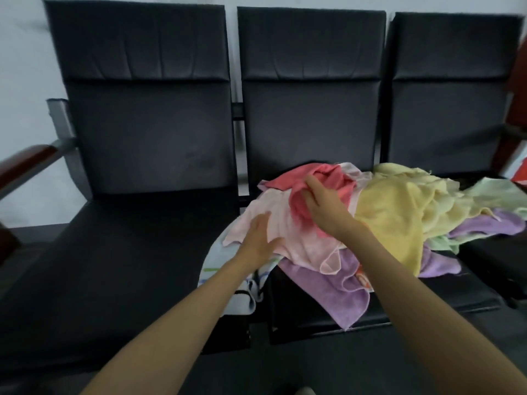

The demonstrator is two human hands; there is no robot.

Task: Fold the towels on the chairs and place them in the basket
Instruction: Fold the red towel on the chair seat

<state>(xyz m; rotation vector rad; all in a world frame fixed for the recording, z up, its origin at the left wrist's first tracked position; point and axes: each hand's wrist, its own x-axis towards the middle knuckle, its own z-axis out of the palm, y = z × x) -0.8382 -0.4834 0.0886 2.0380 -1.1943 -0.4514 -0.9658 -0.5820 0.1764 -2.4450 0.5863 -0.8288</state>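
Towels (405,223) lie in a loose, unfolded heap across the seats of the middle chair (310,109) and right chair (453,109) in a row of three black seats, with none folded and no basket in view. From left: a wooden armrest (25,163), the left chair (142,138), then a patterned white towel (225,269) hanging over the near left edge of the middle seat. The person's left hand (259,238) lies flat, fingers straight, on a pale pink towel (302,240) at the near left of the heap. Just beside it, the right hand (322,203) curls fingers and thumb into a coral towel (336,178) on top. Further right, a purple towel (328,292) droops off the seat front, a yellow towel (385,201) bridges the two seats and a green towel (496,195) spreads onto the right chair. The job appears to be at its start, with one towel being singled out. The next move likely calls for lifting the coral towel free while the left hand pins the pink one, then finding its corners and spreading it flat.
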